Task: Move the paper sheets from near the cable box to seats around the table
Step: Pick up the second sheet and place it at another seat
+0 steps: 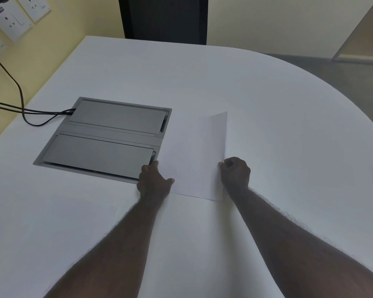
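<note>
Two hands at work: the left hand point(154, 183) lies flat, fingers spread, on the paper sheet's point(197, 155) left edge; the right hand point(235, 174) pinches its right edge, lifted. One cable box point(103, 136) beyond the left hand

Left hand point(154, 181) covers the near left corner of the paper sheet point(197, 160); whether one sheet or several lie there cannot be told. Right hand point(235, 172) is curled at the sheet's right edge, fingertips tucked out of sight. Chair point(163, 18) back is cut off by the top edge. Wall sockets point(15, 17) are cropped at the left; label unreadable. Cables point(19, 108) run off the left edge and vanish under the cable box point(103, 136) lid. Both forearms leave the bottom edge.
</note>
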Motion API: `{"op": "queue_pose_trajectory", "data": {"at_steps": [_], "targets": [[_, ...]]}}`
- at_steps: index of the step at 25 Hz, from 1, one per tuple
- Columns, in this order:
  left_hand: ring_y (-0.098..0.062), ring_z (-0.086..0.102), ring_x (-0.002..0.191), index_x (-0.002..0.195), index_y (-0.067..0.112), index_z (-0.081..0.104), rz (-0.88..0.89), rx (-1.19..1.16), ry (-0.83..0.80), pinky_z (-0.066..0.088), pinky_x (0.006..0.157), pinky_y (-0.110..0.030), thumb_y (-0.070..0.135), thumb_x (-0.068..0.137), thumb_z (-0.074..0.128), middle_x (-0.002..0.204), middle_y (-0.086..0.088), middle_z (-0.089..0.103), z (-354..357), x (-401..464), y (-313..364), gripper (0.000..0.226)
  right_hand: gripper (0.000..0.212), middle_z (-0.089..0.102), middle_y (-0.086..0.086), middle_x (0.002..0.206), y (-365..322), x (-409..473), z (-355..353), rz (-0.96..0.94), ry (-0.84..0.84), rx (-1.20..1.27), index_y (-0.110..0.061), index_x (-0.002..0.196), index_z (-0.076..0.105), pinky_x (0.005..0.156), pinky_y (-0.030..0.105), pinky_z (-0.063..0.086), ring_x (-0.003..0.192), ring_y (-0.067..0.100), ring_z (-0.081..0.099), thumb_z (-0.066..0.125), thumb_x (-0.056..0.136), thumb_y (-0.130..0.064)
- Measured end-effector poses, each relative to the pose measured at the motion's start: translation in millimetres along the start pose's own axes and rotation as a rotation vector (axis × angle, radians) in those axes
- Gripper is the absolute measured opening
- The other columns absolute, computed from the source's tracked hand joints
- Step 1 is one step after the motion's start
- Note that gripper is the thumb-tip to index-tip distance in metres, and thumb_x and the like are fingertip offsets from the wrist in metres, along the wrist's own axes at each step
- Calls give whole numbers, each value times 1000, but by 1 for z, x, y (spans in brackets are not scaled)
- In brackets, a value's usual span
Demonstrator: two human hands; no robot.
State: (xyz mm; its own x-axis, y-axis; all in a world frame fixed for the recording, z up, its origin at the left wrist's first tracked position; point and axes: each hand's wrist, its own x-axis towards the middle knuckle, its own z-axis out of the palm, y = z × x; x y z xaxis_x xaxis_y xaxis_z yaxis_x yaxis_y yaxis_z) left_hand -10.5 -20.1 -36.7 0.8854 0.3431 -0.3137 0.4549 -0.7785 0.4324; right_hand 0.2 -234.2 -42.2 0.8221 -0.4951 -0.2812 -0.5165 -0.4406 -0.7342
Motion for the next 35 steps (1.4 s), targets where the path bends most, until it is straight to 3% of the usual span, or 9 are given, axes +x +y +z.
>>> {"op": "queue_pose_trajectory", "data": {"at_steps": [5,10,13,15,17,22,25,29,35], "targets": [[-29,50,119,135,15,47,-3,-144,86,43,97,-48,36,82,67,128,-9,49,-2,-5,3,60,13,70,2,95,2,4,-3,130,-20,166,-9,79,69,61,20,40,81,19,58,60,88,-10],[-36,51,116,130,14,55,-52,-171,117,44,94,-51,42,92,54,125,-15,53,-15,-1,2,47,26,56,-5,75,7,-6,-13,174,-103,316,-24,64,57,74,26,39,76,19,48,66,88,-17],[-37,56,102,97,16,65,-66,-239,102,46,89,-47,40,94,48,100,-10,62,-22,-2,1,30,25,51,-10,66,10,-13,-22,152,-161,355,-23,65,57,68,25,38,67,16,45,67,88,-18],[-36,57,92,79,13,57,-53,-286,104,45,85,-43,35,95,48,82,-6,60,-26,-10,2,29,27,49,-11,64,7,-18,-29,140,-181,363,-24,64,56,58,23,35,62,12,42,67,88,-18],[-34,57,88,81,10,58,-23,-298,126,44,84,-42,30,94,51,79,-5,59,-31,-18,3,25,26,50,-9,64,5,-23,-38,131,-177,359,-22,64,58,56,23,34,61,12,43,67,88,-19],[-32,57,85,83,7,62,73,-359,177,45,84,-42,27,93,55,80,-6,63,-59,-44,12,24,10,63,3,84,-14,-45,-69,70,-165,401,-8,85,69,74,29,42,79,20,53,66,89,-16],[-35,58,86,80,7,61,128,-414,189,45,81,-42,26,93,56,77,-6,60,-84,-60,22,24,12,61,1,77,-31,-62,-93,17,-147,430,-9,80,67,66,25,40,77,22,51,65,90,-15],[-35,59,90,87,10,66,186,-501,182,48,87,-45,27,93,57,80,-3,60,-113,-83,38,20,12,65,4,85,-50,-84,-128,-18,-112,458,-6,85,70,71,29,40,78,21,54,64,90,-15],[-32,63,87,89,9,68,330,-583,152,51,82,-44,26,92,59,85,-8,69,-143,-116,62,20,13,66,1,82,-69,-118,-187,-52,-15,499,-11,79,70,66,26,42,74,18,56,66,90,-17]]}}
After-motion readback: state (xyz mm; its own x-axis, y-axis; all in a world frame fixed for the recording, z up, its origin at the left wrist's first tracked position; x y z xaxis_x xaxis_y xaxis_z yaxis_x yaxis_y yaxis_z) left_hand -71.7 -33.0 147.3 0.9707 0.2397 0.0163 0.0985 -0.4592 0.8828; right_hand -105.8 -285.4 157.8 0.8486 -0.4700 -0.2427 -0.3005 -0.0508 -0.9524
